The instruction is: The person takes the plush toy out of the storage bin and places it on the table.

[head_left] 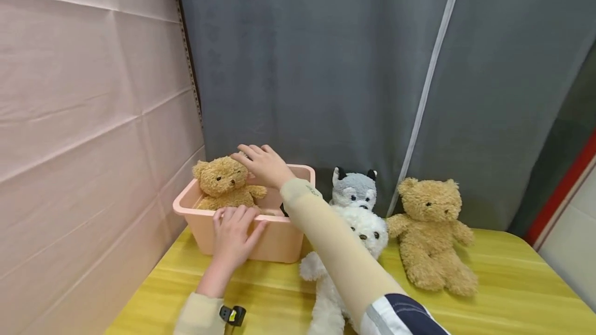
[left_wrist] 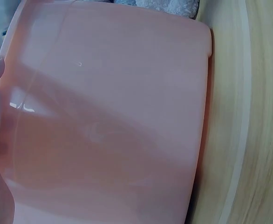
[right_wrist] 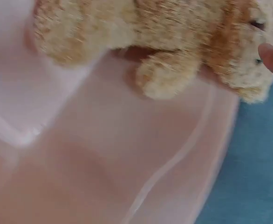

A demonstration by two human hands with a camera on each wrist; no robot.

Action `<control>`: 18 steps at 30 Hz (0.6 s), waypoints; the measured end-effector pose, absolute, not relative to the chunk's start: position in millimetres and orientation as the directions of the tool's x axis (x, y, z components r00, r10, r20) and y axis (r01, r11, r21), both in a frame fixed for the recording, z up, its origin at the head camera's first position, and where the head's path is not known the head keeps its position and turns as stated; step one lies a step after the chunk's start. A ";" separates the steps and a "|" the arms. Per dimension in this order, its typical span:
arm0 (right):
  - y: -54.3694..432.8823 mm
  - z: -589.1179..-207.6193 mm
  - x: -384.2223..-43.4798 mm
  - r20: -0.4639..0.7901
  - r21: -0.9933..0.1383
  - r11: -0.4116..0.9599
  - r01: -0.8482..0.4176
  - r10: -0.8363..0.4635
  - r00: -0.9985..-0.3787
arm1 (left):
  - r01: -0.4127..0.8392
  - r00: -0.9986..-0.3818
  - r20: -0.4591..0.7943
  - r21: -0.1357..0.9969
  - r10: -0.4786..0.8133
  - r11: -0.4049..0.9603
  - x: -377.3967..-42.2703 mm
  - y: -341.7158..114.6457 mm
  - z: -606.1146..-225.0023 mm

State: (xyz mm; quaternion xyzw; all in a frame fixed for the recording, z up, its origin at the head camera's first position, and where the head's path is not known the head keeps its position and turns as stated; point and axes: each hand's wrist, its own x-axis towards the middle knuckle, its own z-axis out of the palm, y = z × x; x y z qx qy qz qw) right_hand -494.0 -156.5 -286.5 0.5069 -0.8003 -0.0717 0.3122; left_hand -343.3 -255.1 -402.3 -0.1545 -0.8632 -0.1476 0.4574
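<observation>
A pink plastic bin (head_left: 279, 239) stands at the left of the table, and a curly tan teddy bear (head_left: 224, 177) sits upright in its left end. My left hand (head_left: 235, 234) grips the near rim, fingers hooked over it and thumb lying along it. Over the bin reaches my right hand (head_left: 265, 164), fingers extended beside the bear's head. In the right wrist view, one fingertip (right_wrist: 272, 58) overlaps the face of the teddy bear (right_wrist: 174, 28). The bin's outer wall (left_wrist: 108, 102) fills most of the left wrist view.
Right of the bin, a white plush dog (head_left: 368, 231) sits partly behind my right forearm, with a grey husky plush (head_left: 354, 190) behind it. Another tan teddy bear (head_left: 430, 237) sits farther right on the yellow wood-grain table (head_left: 521, 283). A grey curtain (head_left: 302, 66) hangs behind; a pale wall covering (head_left: 84, 143) borders the left.
</observation>
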 end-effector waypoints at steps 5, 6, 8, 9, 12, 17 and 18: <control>-154.7 -297.6 -496.5 0.424 0.241 0.491 -0.837 -0.829 -0.364 | 0.410 -0.534 0.833 0.105 0.146 0.906 -342.6 -253.3 -400.7; -155.1 -297.6 -496.0 0.420 0.212 0.488 -0.847 -0.828 -0.372 | 0.411 -0.531 0.834 0.103 0.146 0.906 -342.5 -253.5 -400.1; -156.0 -297.2 -494.8 0.391 0.166 0.481 -0.861 -0.833 -0.390 | 0.413 -0.526 0.838 0.104 0.144 0.905 -342.0 -254.3 -398.6; -156.7 -297.0 -494.6 0.368 0.156 0.476 -0.866 -0.841 -0.396 | 0.413 -0.525 0.839 0.105 0.142 0.905 -341.7 -254.8 -397.8; -159.2 -297.1 -494.9 0.314 0.133 0.467 -0.874 -0.856 -0.410 | 0.410 -0.523 0.842 0.110 0.134 0.905 -341.0 -256.5 -396.0; -159.6 -301.0 -499.4 0.263 0.137 0.490 -0.861 -0.856 -0.445 | 0.404 -0.553 0.820 0.109 0.148 0.908 -341.1 -256.2 -396.1; -159.4 -302.1 -500.6 0.258 0.136 0.497 -0.857 -0.853 -0.454 | 0.406 -0.556 0.817 0.105 0.154 0.908 -341.3 -256.1 -396.2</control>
